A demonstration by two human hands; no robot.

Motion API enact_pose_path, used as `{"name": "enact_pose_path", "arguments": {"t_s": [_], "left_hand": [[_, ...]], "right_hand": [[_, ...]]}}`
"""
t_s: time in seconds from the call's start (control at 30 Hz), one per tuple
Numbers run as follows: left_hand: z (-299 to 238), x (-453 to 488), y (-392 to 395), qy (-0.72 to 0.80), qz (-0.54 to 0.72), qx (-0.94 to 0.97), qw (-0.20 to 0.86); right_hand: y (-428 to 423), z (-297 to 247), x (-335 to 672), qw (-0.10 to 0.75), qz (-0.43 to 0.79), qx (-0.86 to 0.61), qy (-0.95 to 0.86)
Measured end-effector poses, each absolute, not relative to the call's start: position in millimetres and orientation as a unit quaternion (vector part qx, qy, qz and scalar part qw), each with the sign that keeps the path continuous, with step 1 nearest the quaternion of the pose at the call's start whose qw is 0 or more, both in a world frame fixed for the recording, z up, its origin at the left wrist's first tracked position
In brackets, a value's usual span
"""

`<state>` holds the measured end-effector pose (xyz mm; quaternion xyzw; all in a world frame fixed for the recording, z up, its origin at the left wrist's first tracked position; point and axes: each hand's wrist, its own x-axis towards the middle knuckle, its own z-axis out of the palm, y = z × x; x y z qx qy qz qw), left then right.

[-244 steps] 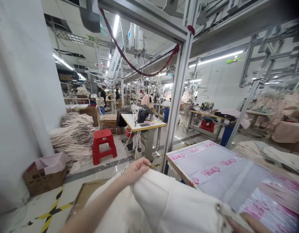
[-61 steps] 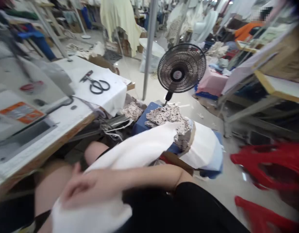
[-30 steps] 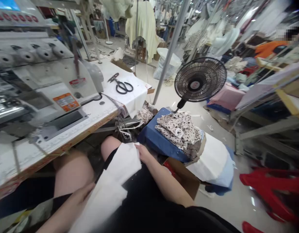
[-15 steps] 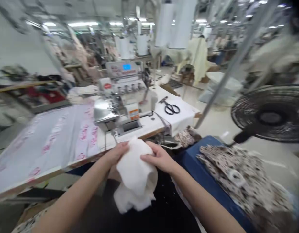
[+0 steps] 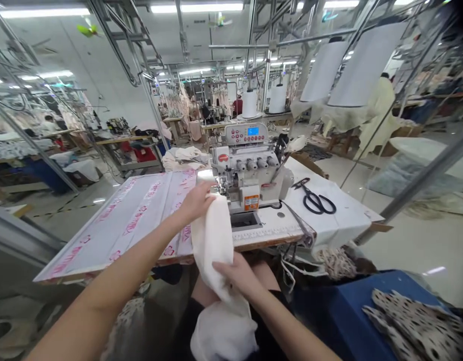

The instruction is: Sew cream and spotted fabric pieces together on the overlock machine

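A length of soft white fabric (image 5: 212, 240) hangs in a long fold, with a bunched end low in front of me. My left hand (image 5: 196, 203) grips its upper end at the front of a white overlock sewing machine (image 5: 250, 173), close to the presser foot. My right hand (image 5: 237, 276) holds the fabric lower down, near the table's front edge. The needle area is hidden behind my left hand and the cloth. Black-handled scissors (image 5: 314, 199) lie on a white cloth (image 5: 340, 220) to the right of the machine, out of reach of both hands' present grip.
A wide board with a pink-printed sheet (image 5: 130, 220) extends left of the machine. Spotted fabric (image 5: 415, 321) lies on a blue surface at lower right. Large white thread cones (image 5: 278, 99) stand behind the machine. Other workstations and a distant person (image 5: 47, 120) fill the hall.
The fabric, bunched between both hands before, now hangs stretched out. My left hand has moved up to the machine and my right hand lower. The view has swung left, away from the fan.
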<state>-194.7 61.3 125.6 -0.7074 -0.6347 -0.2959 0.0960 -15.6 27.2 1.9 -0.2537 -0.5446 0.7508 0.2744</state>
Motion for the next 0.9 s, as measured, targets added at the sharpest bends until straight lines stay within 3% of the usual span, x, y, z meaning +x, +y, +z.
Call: {"name": "enact_pose_path", "arguments": {"t_s": [0.2,0.63,0.73,0.9], "left_hand": [[100.7,-197.2,57.8,-0.661,-0.221,-0.694,0.178],[91.6,-192.1,71.7,-0.677,-0.163,-0.710,0.105],[93.2,-196.6,73.0,-0.674,-0.164,-0.713,0.104],[91.7,-198.2,68.3,-0.670,-0.148,-0.720,0.105]], "right_hand": [[21.4,-23.8,-28.6,0.254,0.764,-0.243,-0.541],[58.7,-18.8,-26.5,0.274,0.761,-0.237,-0.538],[58.0,-30.7,-12.6,0.213,0.721,-0.234,-0.617],[27.2,-84.4,5.8,0.036,0.584,-0.302,-0.753]]}}
